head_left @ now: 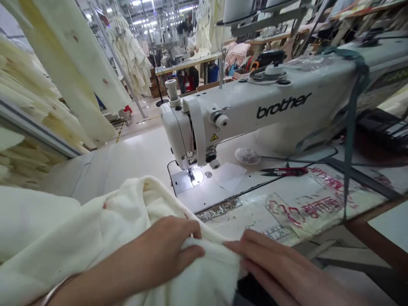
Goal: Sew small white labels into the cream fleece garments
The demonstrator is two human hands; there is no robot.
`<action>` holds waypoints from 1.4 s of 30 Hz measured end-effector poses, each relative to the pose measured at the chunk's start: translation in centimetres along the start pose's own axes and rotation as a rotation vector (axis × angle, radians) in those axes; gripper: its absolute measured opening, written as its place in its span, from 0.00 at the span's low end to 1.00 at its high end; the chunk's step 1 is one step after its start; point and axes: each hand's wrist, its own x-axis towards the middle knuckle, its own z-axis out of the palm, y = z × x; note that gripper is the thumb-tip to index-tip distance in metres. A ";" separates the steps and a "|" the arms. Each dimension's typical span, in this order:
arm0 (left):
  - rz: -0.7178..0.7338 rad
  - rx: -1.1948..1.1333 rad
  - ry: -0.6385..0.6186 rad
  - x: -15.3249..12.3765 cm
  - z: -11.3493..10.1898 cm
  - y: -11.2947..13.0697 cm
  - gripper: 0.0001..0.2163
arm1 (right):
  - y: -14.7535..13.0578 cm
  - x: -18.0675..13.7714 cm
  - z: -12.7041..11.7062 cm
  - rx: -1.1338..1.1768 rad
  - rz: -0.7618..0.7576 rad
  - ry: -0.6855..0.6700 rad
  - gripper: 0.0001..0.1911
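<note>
A cream fleece fabric piece lies bunched at the near edge of the sewing table. My left hand is closed on a fold of this fabric, thumb pressed onto it. My right hand pinches the same fabric edge from the right, fingers together. Both hands sit in front of the white Brother sewing machine, whose needle and lit presser foot stand beyond the fabric with nothing under them.
Red-handled thread snips and a clear bobbin case lie on the table right of the needle. A printed ruler sticker covers the table's front right. Cream garments hang at left. A person works at a far table.
</note>
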 end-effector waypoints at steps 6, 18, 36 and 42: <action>0.009 0.046 -0.016 1.9 -0.1 -0.3 0.06 | 0.2 2.3 -0.6 0.049 0.258 -0.294 0.06; 0.216 0.327 0.096 3.6 3.1 2.9 0.09 | 1.3 3.4 -1.3 0.103 0.169 -0.298 0.07; 0.012 -0.328 0.057 4.0 1.3 1.7 0.10 | 1.7 7.7 -4.5 0.187 0.204 -0.500 0.06; -0.034 -0.329 0.185 3.7 2.3 1.9 0.09 | 1.6 6.8 -4.4 0.255 0.258 -0.455 0.14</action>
